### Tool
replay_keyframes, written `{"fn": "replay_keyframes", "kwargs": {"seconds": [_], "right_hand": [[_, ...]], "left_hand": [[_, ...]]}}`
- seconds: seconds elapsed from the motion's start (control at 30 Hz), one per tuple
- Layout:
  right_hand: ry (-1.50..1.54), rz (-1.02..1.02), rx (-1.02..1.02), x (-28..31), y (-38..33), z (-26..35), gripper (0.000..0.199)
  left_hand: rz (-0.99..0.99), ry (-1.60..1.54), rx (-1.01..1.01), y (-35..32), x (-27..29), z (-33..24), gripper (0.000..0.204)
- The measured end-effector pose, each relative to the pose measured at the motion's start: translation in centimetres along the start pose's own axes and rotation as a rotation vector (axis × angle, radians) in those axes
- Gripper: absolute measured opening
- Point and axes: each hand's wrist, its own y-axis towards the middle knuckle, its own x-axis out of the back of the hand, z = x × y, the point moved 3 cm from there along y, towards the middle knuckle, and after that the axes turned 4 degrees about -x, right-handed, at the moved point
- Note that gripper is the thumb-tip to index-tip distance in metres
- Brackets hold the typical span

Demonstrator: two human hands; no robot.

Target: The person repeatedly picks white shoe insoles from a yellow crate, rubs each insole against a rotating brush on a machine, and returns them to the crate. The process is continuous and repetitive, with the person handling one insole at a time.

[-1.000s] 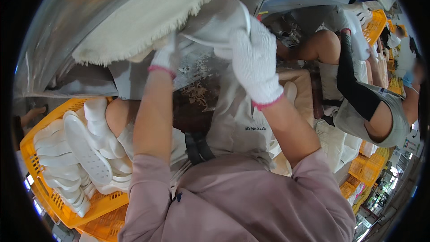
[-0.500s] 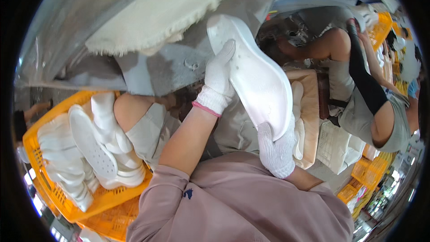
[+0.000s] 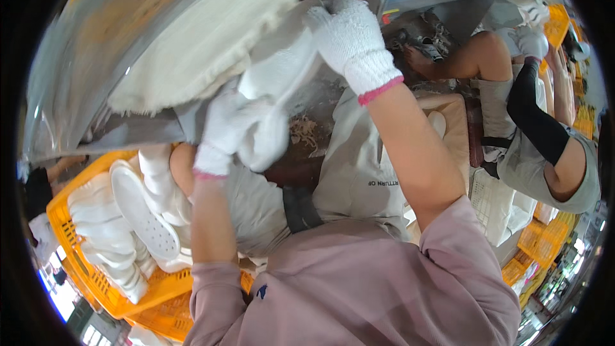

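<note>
A white shoe sole, smeared by motion, is held tilted between my two gloved hands against or just beside the frayed edge of a white cloth buffing wheel; contact cannot be made out. My left hand, in a white knit glove with a pink cuff, is closed on the sole's lower left side. At the sole's upper right end my right hand, gloved alike, is bent over it with its fingertips partly hidden.
At left an orange crate holds several white soles. Grey metal housing surrounds the wheel. Shavings lie below my hands. A beige-lined tray with a white sole stands right of my leg; beyond it sits another person.
The sole has moved left and forward from above my lap to the wheel and been turned over. My right hand has shifted to its far end, my left hand to its near left side.
</note>
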Motion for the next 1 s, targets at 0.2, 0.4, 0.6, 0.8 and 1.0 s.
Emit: {"fn": "replay_keyframes", "kwargs": {"seconds": [0.2,0.4,0.6,0.8,1.0], "right_hand": [[0.123,0.08,-0.11,3.1,-8.3,0.2,0.071],[0.172,-0.271,-0.034,2.9,-5.1,-0.2,0.072],[-0.739,-0.092,0.397,-0.1,0.7,0.9,0.036],[0.1,0.134,0.092,2.4,-4.9,1.7,0.063],[-0.64,0.019,0.619,1.5,-10.9,0.0,0.049]], "left_hand": [[-0.306,-0.69,-0.039,4.4,-12.2,-0.5,0.031],[-0.102,-0.657,-0.023,11.4,-10.4,-1.2,0.058],[-0.129,0.449,0.108,3.5,-1.6,-2.2,0.054],[0.008,-0.581,-0.037,5.6,-10.5,-1.6,0.043],[0.18,-0.858,0.123,5.2,-9.1,-2.1,0.042]]}}
